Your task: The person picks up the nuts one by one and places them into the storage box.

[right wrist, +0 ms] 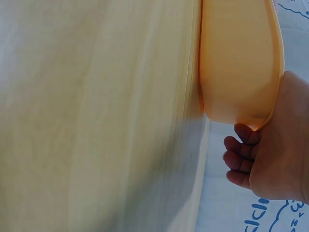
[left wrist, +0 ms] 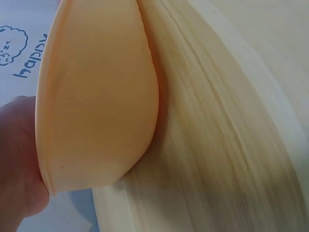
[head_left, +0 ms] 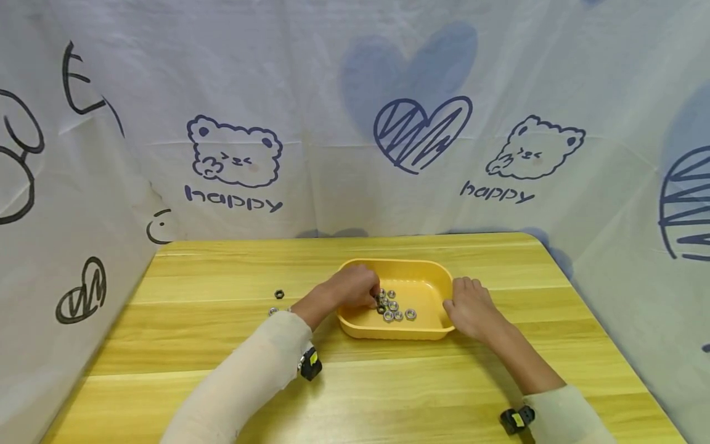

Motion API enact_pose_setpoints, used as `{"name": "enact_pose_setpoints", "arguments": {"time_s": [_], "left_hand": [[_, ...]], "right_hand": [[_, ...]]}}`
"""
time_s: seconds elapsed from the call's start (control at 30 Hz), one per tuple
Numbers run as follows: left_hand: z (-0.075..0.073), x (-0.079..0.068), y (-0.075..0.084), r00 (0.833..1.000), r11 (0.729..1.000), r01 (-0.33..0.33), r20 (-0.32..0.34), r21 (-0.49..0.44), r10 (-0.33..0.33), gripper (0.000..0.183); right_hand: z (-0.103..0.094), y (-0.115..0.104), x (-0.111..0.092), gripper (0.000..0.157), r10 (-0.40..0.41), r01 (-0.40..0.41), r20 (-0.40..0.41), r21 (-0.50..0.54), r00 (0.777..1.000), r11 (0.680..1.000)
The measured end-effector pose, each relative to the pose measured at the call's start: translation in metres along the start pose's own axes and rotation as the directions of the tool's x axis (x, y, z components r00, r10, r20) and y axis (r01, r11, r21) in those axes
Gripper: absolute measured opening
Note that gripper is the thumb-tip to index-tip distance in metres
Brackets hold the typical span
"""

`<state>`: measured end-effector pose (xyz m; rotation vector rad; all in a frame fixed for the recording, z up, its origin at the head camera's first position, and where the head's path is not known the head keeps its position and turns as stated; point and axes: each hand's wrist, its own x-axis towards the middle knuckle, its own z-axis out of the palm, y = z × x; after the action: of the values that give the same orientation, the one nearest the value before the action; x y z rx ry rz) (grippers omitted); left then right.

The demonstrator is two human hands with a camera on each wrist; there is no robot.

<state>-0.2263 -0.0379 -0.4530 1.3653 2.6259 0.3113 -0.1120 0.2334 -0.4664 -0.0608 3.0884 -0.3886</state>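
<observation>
A yellow plastic tray (head_left: 396, 333) rests on the wooden table, with several silver hex nuts (head_left: 410, 314) and a dark nut (head_left: 381, 309) inside. My left hand (head_left: 357, 287) reaches over the tray's left side, its fingers bent down beside the nuts. Whether it pinches a nut is hidden in the head view; the left wrist view shows only part of this hand (left wrist: 19, 154) behind the tray wall (left wrist: 101, 96). With the thumb over the rim and fingers outside, my right hand (head_left: 471, 308) grips the tray's right end. Its curled fingers (right wrist: 239, 162) show in the right wrist view.
Left of the tray, a dark nut (head_left: 280, 294) and a silver nut (head_left: 273, 311) lie on the table (head_left: 222, 271), close to the left forearm. A printed white cloth (head_left: 333, 123) hangs behind the table and along its sides.
</observation>
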Motion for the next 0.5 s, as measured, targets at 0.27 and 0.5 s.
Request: {"name": "enact_pose_setpoints", "arguments": {"time_s": [0.27,0.5], "left_hand": [[-0.0012,0.0014,0.0054,0.996,0.996,0.085,0.039,-0.017,-0.084,0.015],[0.0010,0.0051,0.0072,0.992,0.988,0.121,0.052,-0.095,-0.116,0.019]], "right_hand": [[-0.0006,-0.0018,-0.0029,0.031,0.008,-0.008,0.002,-0.001,1.000,1.000],[0.0009,-0.0034,-0.0047,0.032,0.012,-0.012,-0.001,-0.001,1.000,1.000]]}}
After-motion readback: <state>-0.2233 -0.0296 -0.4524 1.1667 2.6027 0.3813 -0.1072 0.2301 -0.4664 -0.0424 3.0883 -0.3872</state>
